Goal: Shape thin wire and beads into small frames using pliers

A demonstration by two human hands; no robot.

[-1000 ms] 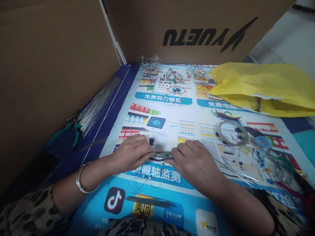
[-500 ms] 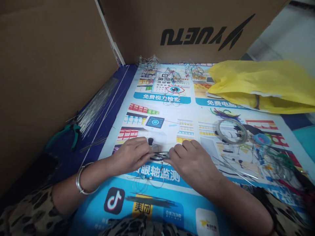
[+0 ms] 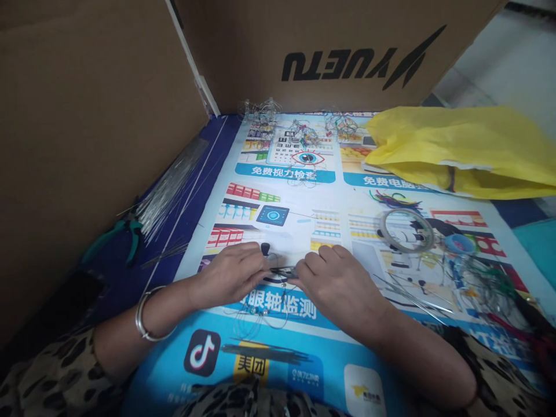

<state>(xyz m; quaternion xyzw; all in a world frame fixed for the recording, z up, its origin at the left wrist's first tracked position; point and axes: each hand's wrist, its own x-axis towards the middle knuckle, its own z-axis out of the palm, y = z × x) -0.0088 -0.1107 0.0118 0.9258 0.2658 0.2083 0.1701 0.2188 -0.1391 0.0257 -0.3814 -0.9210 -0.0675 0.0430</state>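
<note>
Both my hands are close together at the middle of the printed sheet. My left hand (image 3: 241, 269) is closed, with thumb and forefinger pinching one end of some thin dark and silvery wires (image 3: 280, 270). On the other side my right hand (image 3: 332, 281) is closed around their other end; part of what it grips is hidden by the fingers. A thin wire loop with small beads (image 3: 264, 312) hangs below the fingers and lies over the sheet. Nearer my body lies a bundle of short dark strips (image 3: 269, 352).
Teal-handled pliers (image 3: 113, 238) and a fan of straight wires (image 3: 169, 188) lie at left. Right are a tape roll (image 3: 382, 233), a blue round container (image 3: 460, 244), tangled wires (image 3: 482, 284) and a yellow bag (image 3: 460, 145). Cardboard walls (image 3: 347, 35) stand behind and left.
Both hands keep their pinch in nearly the same place. The view has shifted very slightly; the surrounding things lie as before.
</note>
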